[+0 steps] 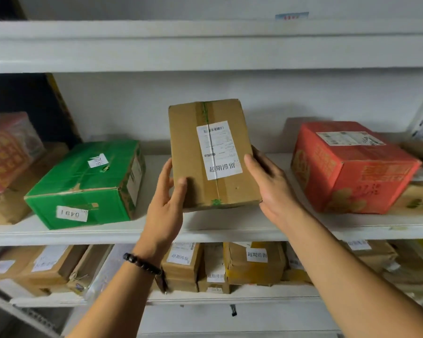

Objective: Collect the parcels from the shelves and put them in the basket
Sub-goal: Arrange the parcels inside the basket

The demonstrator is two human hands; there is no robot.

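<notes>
Both hands on the brown parcel (213, 154), centre of the middle shelf (230, 230). Left hand (165, 208) grips the lower-left corner: thumb pressed on the front face, fingers wrapped round the side edge. Right hand (271, 189) clasps the right edge, thumb along the front, fingers tucked behind & out of sight. Parcel's tipped up, top leaning back twd the wall. White label (219, 150) w/ printed characters faces the camera, and tape w/ green marks runs down the mid seam. The parcel's bottom edge sits low over the shelf board; can't tell if it touches or hangs just clear. Dark bead bracelet (142, 263) on the left wrist.

To the left is a green box (88, 184), flat on the same shelf & apart from the parcel, w/ a small white sticker on its front, digits upside down. To the right is a red box (352, 167), also on this shelf w/ a label on top, apart from the right hand. Far left, a pinkish box (7, 147) is stacked on a brown carton, blurry. On the lower shelf (230, 297), under the arms, a row of brown & yellow parcels (254, 264) is packed close, white labels on several. The upper shelf (205, 50) spans the top of view.
</notes>
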